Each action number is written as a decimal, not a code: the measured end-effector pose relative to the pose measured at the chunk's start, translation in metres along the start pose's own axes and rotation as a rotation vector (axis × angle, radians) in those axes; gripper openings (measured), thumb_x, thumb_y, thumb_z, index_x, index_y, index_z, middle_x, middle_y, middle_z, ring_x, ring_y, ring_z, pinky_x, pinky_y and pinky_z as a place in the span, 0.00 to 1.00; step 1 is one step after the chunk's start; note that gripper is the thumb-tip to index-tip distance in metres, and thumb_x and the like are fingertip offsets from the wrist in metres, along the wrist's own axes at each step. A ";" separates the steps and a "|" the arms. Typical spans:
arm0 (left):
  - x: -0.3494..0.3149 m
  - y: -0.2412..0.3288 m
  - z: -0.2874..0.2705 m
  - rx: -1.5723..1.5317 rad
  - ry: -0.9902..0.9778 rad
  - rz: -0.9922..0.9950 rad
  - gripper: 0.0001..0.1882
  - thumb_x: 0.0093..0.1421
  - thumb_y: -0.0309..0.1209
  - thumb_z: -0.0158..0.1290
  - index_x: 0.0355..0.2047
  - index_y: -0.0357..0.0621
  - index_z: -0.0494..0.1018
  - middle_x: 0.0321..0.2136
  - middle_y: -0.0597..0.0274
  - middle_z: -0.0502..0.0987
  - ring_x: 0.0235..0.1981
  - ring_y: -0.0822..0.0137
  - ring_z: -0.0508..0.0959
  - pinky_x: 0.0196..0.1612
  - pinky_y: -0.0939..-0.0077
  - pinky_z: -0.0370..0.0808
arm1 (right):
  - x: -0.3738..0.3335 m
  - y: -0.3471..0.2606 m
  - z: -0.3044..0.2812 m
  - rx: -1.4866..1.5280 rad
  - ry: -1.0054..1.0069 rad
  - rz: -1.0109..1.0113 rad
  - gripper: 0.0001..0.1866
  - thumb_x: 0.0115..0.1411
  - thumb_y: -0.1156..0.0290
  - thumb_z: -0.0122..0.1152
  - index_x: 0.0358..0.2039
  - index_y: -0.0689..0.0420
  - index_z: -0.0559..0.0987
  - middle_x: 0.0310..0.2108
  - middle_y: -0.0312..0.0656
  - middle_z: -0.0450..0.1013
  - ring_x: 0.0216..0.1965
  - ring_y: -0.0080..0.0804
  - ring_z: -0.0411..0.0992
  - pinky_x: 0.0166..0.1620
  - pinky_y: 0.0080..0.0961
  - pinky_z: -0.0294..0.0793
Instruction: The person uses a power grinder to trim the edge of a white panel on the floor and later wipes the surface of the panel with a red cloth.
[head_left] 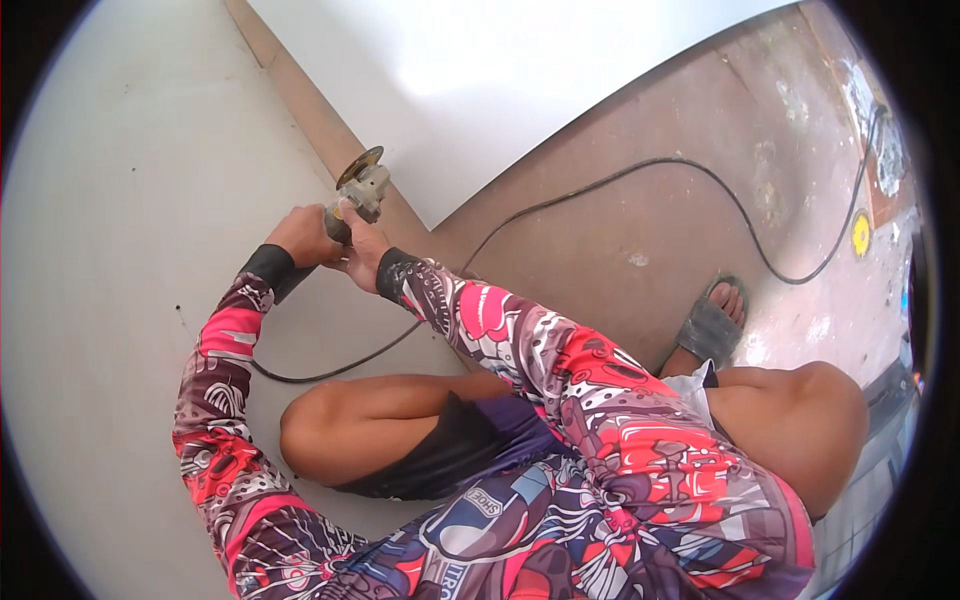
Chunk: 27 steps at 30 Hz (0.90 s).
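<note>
Both hands [335, 240] closed around an angle grinder [358, 190] on pale board [130, 200]

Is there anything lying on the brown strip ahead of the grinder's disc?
Nothing visible does. The angle grinder, held in the left hand and right hand, sits on the brown strip, which runs bare ahead of the disc.

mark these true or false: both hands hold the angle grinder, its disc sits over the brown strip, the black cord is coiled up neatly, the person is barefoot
1. Both hands hold the angle grinder: true; left hand and right hand grip its body.
2. Its disc sits over the brown strip: true.
3. The black cord is coiled neatly: false; it trails loosely across the floor.
4. The person is barefoot: false; a grey sandal is on the visible foot.
</note>
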<state>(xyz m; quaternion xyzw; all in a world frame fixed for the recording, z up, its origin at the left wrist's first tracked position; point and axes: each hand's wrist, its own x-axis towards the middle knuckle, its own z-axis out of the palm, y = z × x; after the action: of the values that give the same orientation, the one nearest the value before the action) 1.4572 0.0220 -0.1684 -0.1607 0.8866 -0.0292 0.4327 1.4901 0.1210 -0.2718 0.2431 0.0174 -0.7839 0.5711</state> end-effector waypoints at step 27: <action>0.017 0.003 0.056 -0.702 0.531 0.321 0.29 0.38 0.40 0.69 0.35 0.31 0.72 0.32 0.41 0.79 0.36 0.46 0.81 0.39 0.60 0.77 | 0.016 -0.021 -0.009 -0.835 0.406 -0.619 0.30 0.62 0.50 0.58 0.55 0.60 0.72 0.48 0.41 0.74 0.50 0.28 0.71 0.53 0.26 0.69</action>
<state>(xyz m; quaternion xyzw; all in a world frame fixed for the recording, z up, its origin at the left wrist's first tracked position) 1.4903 0.0242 -0.2168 -0.1450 0.9366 0.2996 0.1094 1.4711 0.1169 -0.2916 0.1259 0.5065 -0.7791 0.3473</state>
